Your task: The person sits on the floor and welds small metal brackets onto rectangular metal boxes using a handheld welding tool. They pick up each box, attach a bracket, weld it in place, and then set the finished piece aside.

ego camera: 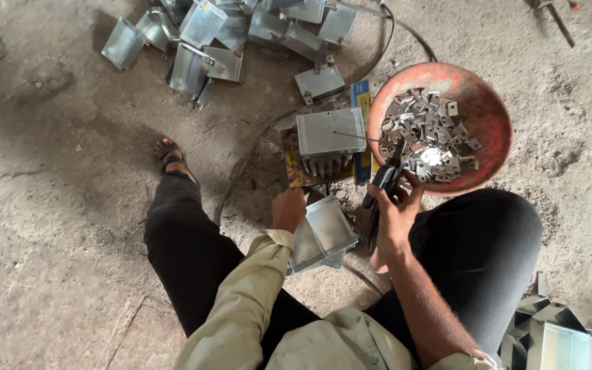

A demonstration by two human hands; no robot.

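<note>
The left hand (288, 209) is gripping a metal box (323, 234), while the nearer right hand (393, 205), fingers closed on a dark-handled tool (378, 199), is sitting at six o'clock of the bowl of brackets (488, 109).

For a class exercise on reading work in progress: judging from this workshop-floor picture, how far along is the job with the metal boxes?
Done, it seems: a pile of metal boxes lies beyond the worker's foot. In hand: the left hand holds a sheet-metal box, the right hand grips a black-handled tool, and another box sits on the work spot. Left: the red bowl holds many small brackets, and more boxes wait at the right.
</note>
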